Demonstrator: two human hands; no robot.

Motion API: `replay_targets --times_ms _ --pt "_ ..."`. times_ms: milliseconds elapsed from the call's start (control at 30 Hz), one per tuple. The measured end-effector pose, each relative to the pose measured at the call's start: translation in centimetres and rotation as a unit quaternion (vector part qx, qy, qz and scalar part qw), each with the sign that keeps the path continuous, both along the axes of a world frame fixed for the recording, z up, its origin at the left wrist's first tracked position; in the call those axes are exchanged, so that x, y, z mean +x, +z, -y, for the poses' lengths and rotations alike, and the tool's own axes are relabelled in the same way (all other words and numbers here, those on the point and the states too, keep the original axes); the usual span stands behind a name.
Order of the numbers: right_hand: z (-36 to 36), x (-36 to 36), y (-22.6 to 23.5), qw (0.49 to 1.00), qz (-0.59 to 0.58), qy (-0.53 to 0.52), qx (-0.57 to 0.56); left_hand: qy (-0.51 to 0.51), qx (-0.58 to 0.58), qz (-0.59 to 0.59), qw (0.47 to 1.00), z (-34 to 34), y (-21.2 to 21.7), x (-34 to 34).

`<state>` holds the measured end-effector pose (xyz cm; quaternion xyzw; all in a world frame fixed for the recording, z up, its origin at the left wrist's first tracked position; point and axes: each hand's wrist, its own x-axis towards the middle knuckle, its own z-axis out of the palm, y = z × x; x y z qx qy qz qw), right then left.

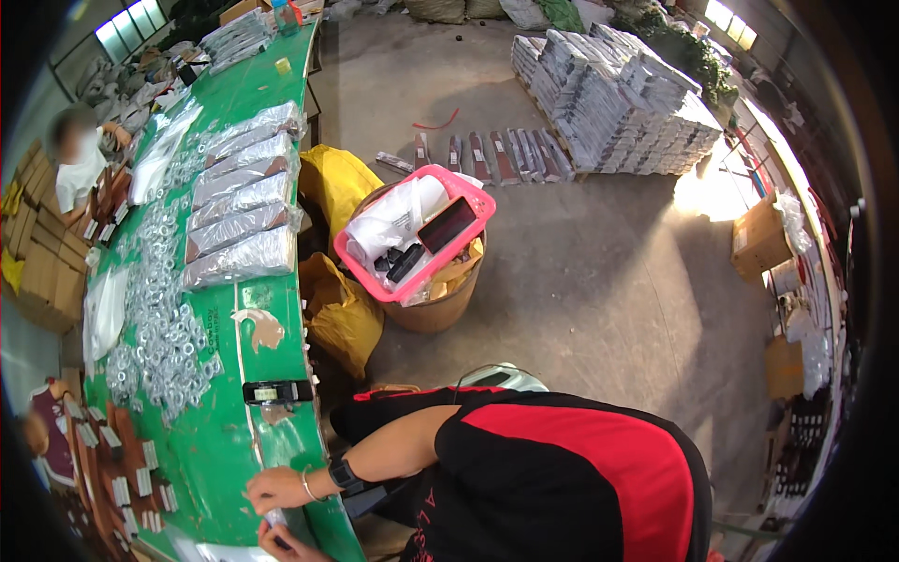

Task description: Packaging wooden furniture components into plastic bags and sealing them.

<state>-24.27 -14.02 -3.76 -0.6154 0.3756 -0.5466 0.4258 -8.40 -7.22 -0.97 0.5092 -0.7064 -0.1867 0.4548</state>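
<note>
At the bottom left, by the edge of the green table, my two hands are close together. My right hand (275, 489), with a watch (346, 476) and a bracelet (308, 485) on its arm, has curled fingers above a small silvery piece (275, 517). Just below it, my left hand (292, 545) is closed around something small and dark, partly cut off by the frame; its kind cannot be made out. Farther up the green table (281, 323), a black rectangular object (277, 392) with a pale patch lies near the edge.
Shiny ring-like pieces (169, 347) lie heaped along the table, beside wrapped brown packs (242, 259). A pink basket (482, 208) holding a phone (447, 225) sits on a round bin (435, 317). Yellow sacks (342, 314) stand between. Wrapped bundles (618, 108) are stacked beyond. Two people work across the table.
</note>
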Motion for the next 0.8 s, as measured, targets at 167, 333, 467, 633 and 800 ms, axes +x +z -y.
replay_targets --times_ms 167,333,467,633,800 --pt "0.5 0.1 -0.5 0.999 0.039 0.014 -0.005 0.009 -0.006 0.003 1.0 -0.5 1.2 -1.5" --pt "0.9 0.7 -0.4 0.995 0.092 0.033 -0.013 0.015 -0.011 0.015 1.0 -0.5 1.3 -1.4" --pt "1.4 0.9 -1.4 0.993 0.1 0.058 0.038 0.015 -0.016 0.003 1.0 -0.3 1.1 -2.0" --pt "1.4 1.1 -1.6 0.989 0.119 0.071 0.052 0.024 -0.056 0.037 0.997 0.0 0.3 -1.2" --pt "1.7 1.2 -1.3 0.987 0.125 0.086 0.053 0.029 -0.039 0.043 0.998 -0.1 0.9 -1.3"
